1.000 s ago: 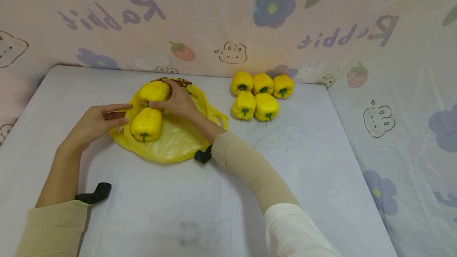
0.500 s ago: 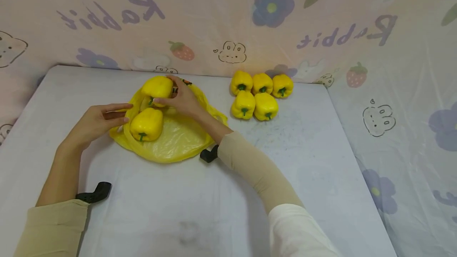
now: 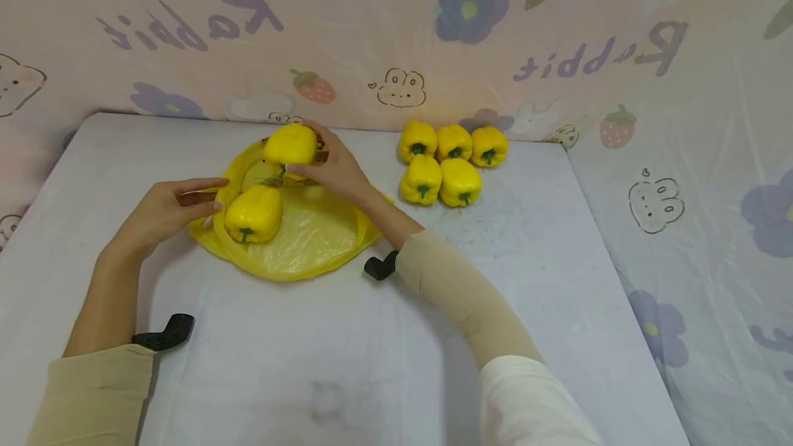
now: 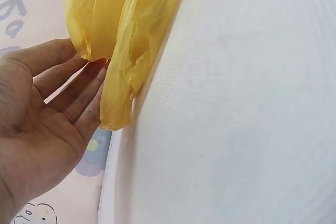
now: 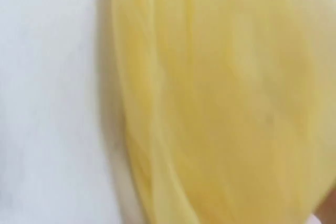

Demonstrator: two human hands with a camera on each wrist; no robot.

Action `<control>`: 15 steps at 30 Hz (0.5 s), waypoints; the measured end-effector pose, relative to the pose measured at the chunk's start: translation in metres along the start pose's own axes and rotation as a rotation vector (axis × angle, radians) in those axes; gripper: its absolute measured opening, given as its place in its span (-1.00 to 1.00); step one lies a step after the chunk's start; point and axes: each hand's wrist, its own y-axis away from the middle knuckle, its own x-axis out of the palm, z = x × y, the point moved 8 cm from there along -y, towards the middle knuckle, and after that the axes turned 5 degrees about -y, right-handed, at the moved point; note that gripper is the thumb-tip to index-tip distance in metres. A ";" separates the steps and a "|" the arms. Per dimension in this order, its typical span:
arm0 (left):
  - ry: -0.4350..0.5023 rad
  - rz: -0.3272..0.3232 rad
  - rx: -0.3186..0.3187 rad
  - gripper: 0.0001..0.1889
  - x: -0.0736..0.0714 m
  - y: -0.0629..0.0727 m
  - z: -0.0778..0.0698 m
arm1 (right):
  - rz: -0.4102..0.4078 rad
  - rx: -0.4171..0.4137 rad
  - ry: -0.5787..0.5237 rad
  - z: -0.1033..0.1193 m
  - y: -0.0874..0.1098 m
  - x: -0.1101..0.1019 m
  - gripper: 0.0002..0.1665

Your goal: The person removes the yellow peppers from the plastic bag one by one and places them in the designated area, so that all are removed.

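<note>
My right hand (image 3: 339,169) grips a yellow bell pepper (image 3: 288,144) with a green stem, held over the far part of an open yellow plastic bag (image 3: 316,232). Another yellow bell pepper (image 3: 255,213) lies inside the bag near its left side. At the bag's left rim, my left hand (image 3: 162,212) touches the plastic with its fingertips. The left wrist view shows that hand (image 4: 50,108) with fairly straight fingers against the hanging plastic (image 4: 118,35). Blurred yellow plastic (image 5: 220,93) fills most of the right wrist view, where the held pepper cannot be made out.
Several yellow bell peppers (image 3: 458,182) stand in two rows at the table's back, right of the bag. The white table (image 3: 384,349) meets a printed curtain (image 3: 353,33) behind. Black wrist-camera mounts (image 3: 173,332) stick out from both forearms.
My right hand has moved right and slightly up with the pepper, away from the one lying in the bag. The left hand has stayed at the rim.
</note>
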 end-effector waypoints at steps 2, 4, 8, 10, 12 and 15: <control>-0.003 0.001 -0.004 -0.39 0.000 -0.001 0.000 | 0.002 -0.003 0.012 0.002 0.002 -0.005 0.00; -0.011 0.003 -0.010 -0.38 0.000 -0.001 0.001 | 0.005 -0.010 0.012 0.004 0.004 -0.010 0.00; -0.028 0.002 -0.025 -0.36 0.000 -0.001 0.004 | 0.019 -0.009 0.015 0.007 0.009 -0.020 0.00; -0.025 0.000 -0.023 -0.36 0.001 -0.001 0.004 | 0.021 -0.004 0.025 0.008 0.011 -0.024 -0.01; -0.020 -0.002 -0.017 -0.37 0.001 -0.002 0.004 | 0.023 -0.005 0.038 0.010 0.014 -0.028 -0.02; -0.013 -0.003 -0.010 -0.38 0.002 -0.002 0.004 | 0.026 -0.024 0.045 0.012 0.017 -0.034 -0.03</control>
